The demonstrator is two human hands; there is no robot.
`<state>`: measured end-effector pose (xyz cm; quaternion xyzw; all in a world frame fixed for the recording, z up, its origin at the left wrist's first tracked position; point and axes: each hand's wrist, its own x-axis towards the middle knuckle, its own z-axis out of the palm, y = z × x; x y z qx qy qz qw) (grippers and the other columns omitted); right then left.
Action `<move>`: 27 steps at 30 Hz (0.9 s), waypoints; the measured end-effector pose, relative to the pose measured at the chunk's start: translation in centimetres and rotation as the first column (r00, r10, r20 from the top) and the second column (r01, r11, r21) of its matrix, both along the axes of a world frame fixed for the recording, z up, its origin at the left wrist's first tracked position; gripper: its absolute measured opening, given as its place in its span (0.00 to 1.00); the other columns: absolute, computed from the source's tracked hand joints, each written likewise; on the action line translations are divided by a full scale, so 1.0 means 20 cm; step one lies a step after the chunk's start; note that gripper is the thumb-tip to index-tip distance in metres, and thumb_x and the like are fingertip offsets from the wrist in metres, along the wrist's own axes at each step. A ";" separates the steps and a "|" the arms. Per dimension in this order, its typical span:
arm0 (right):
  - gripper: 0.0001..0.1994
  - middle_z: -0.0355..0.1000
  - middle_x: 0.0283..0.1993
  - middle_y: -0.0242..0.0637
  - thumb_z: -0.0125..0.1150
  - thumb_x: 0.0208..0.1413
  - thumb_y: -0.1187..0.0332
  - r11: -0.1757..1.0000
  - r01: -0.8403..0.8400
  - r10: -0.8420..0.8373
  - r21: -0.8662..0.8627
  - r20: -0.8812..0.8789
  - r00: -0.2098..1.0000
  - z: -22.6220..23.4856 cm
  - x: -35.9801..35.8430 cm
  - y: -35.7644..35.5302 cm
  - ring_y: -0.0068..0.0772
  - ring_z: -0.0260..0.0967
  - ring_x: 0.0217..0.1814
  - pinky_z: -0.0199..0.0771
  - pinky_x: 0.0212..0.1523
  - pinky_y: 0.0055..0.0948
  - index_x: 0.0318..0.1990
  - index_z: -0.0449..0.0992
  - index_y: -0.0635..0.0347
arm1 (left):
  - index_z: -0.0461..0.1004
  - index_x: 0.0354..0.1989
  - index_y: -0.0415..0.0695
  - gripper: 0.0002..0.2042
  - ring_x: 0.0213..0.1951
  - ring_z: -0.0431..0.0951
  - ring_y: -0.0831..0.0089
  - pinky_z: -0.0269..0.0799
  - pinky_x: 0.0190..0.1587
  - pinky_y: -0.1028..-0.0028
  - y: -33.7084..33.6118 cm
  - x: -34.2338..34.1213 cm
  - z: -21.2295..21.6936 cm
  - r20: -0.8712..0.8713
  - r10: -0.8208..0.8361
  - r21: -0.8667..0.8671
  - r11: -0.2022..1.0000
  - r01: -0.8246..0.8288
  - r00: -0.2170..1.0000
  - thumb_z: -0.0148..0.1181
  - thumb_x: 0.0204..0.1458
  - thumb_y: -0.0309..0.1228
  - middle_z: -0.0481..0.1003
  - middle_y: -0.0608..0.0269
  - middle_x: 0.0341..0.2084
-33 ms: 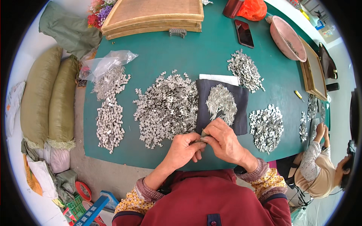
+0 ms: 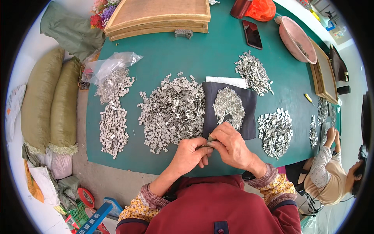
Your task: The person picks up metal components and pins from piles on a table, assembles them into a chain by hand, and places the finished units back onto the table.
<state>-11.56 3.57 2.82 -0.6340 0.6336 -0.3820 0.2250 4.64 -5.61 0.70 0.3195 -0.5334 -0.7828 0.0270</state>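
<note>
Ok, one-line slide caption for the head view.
The left hand and right hand pinch a small dark piece at a green table, near heaped grey pieces.

Premises: a workshop handling small metal parts. Grounds: across the middle of the green table [image 2: 194, 54], loose heaps of grey metal pieces [image 2: 171, 113] and a pile of thin pins [image 2: 229, 106] on dark cloth [image 2: 249, 126]; on the table's far side, stacked wooden trays [image 2: 159, 12]; on the concrete floor [image 2: 103, 179] left of the table, bulging sacks [image 2: 41, 103]; at the table's right end, a second person [image 2: 331, 177] beside further small heaps of parts [image 2: 313, 132]
</note>
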 end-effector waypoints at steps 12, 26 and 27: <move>0.11 0.64 0.30 0.39 0.61 0.38 0.80 0.993 -0.053 0.028 -0.106 -0.224 0.974 0.01 0.03 0.00 0.41 0.61 0.32 0.63 0.35 0.37 0.33 0.72 0.64 | 0.76 0.29 0.33 0.05 0.19 0.77 0.77 0.73 0.19 0.78 -0.01 -0.02 0.04 0.063 -0.048 -0.068 0.996 0.052 0.997 0.56 0.55 0.20 0.76 0.61 0.20; 0.28 0.68 0.52 0.44 0.68 0.42 0.77 0.984 0.007 -0.023 -0.177 -0.089 0.996 -0.08 0.10 0.20 0.44 0.66 0.46 0.70 0.45 0.40 0.56 0.72 0.63 | 0.75 0.32 0.32 0.05 0.19 0.78 0.73 0.75 0.19 0.77 0.00 -0.02 0.05 -0.036 -0.077 0.120 0.989 0.080 0.996 0.56 0.58 0.21 0.76 0.58 0.20; 0.28 0.68 0.52 0.44 0.68 0.42 0.77 0.984 0.009 -0.024 -0.175 -0.088 0.996 -0.07 0.10 0.20 0.44 0.66 0.46 0.70 0.45 0.40 0.56 0.72 0.63 | 0.75 0.32 0.32 0.05 0.19 0.78 0.73 0.75 0.19 0.77 -0.01 -0.03 0.05 -0.035 -0.078 0.122 0.989 0.082 0.996 0.56 0.58 0.21 0.76 0.58 0.20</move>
